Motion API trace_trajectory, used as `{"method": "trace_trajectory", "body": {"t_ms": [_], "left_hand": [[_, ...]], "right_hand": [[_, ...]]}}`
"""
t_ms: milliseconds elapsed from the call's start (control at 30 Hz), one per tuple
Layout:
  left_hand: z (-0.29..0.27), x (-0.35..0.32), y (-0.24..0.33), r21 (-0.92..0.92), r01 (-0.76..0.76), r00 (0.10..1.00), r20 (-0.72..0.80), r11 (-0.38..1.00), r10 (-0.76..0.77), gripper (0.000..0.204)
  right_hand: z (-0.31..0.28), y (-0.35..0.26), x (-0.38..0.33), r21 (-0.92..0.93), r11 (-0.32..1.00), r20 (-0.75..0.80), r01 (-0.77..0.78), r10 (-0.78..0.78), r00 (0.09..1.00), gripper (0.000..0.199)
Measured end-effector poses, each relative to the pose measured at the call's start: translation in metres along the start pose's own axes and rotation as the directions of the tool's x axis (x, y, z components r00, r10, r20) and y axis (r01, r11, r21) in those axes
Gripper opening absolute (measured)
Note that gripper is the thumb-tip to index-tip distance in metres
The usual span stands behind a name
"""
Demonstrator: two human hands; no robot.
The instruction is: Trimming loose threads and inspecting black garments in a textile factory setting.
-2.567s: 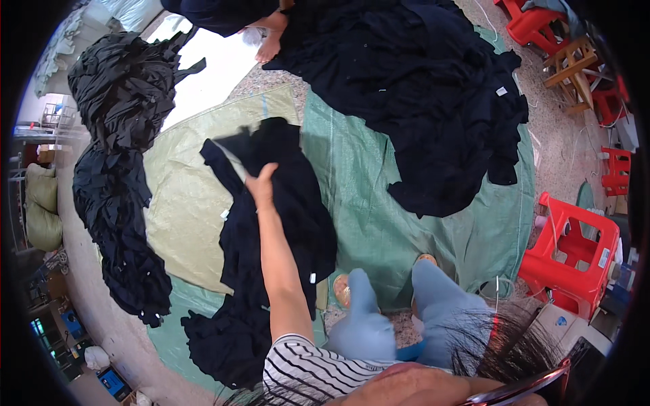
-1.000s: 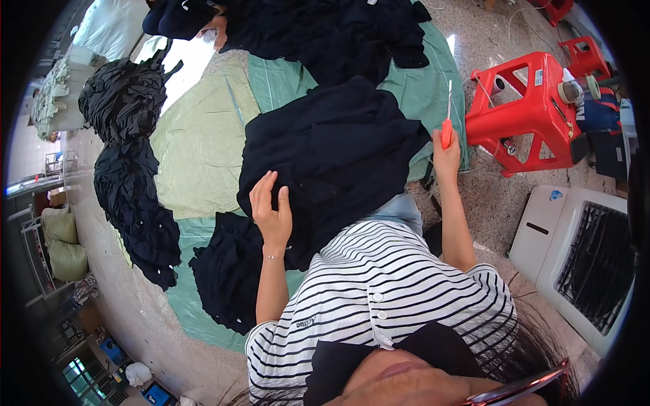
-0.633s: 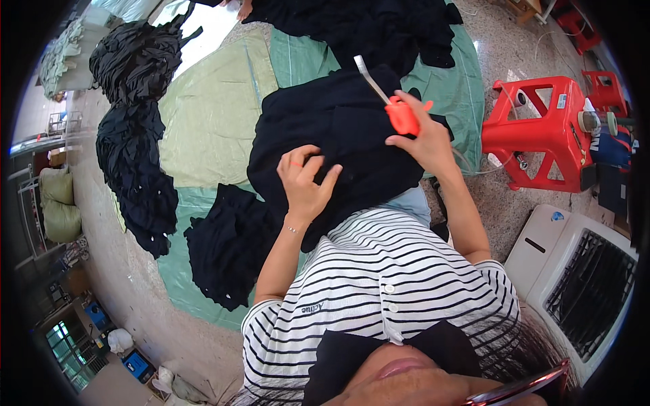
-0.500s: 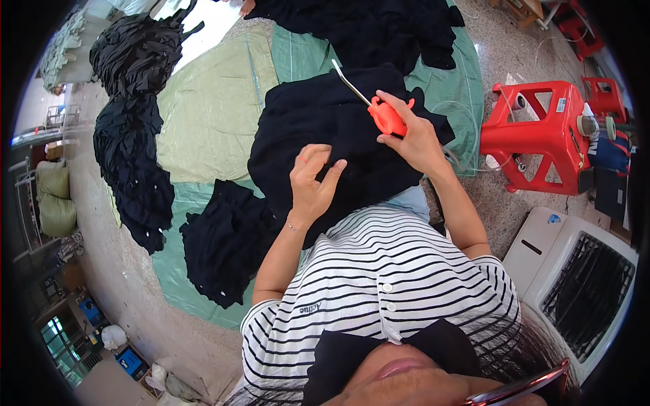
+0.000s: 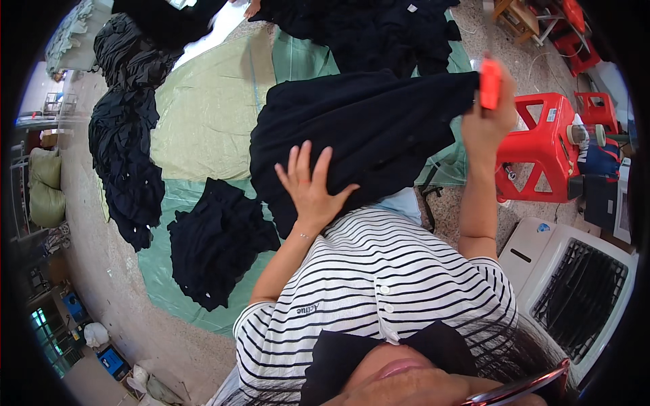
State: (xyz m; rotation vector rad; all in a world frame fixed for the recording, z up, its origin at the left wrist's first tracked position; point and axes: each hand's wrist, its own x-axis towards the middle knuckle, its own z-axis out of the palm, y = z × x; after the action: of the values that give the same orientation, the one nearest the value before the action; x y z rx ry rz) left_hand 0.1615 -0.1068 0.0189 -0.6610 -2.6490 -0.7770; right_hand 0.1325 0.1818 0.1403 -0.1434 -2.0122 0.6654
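A dark navy garment (image 5: 365,128) lies across my lap. My left hand (image 5: 313,194) rests flat on its near part, fingers spread. My right hand (image 5: 489,126) is raised to the right, closed around an orange-red handled tool (image 5: 490,84); motion smears its thin metal end. A corner of the garment is drawn up taut to that same hand, and the fingers seem to grip it along with the tool. Beside my left forearm lies a crumpled dark cloth pile (image 5: 220,243) on a green sheet (image 5: 159,271).
Dark cloth heaps lie at left (image 5: 125,155) and at the far side (image 5: 379,34). A red plastic stool (image 5: 542,145) stands close to my right hand, with a white air cooler (image 5: 575,284) nearer me. A pale yellow-green sheet (image 5: 203,115) covers the floor left of the garment.
My right hand has swung up and right with the tool, pulling a garment corner along. My left hand has opened and flattened on the cloth. Dark cloth has appeared at the top left.
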Motion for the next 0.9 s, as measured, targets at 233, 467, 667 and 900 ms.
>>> {"method": "trace_trajectory", "body": {"t_ms": [233,467,667,900], "left_hand": [[-0.101,-0.001,-0.032,-0.544,0.307,0.943,0.062,0.781,-0.328,0.011],[-0.168,0.046,-0.045,-0.725,0.376,0.926,0.275,0.577,-0.258,0.011],[-0.063,0.048,-0.09,0.087,0.278,0.881,0.374,0.957,-0.29,0.035],[-0.033,0.112,-0.05,-0.32,-0.049,0.991,-0.133,0.946,0.006,0.011]], "right_hand": [[-0.072,0.0,0.042,0.001,0.978,-0.455,0.208,-0.185,0.871,0.037],[-0.05,0.015,0.058,-0.065,0.99,-0.257,0.122,-0.135,0.957,0.049],[0.063,0.079,0.033,-0.11,0.993,0.338,-0.05,0.085,0.937,0.048],[0.042,0.045,-0.042,-0.155,0.963,0.551,-0.22,0.269,0.79,0.055]]}}
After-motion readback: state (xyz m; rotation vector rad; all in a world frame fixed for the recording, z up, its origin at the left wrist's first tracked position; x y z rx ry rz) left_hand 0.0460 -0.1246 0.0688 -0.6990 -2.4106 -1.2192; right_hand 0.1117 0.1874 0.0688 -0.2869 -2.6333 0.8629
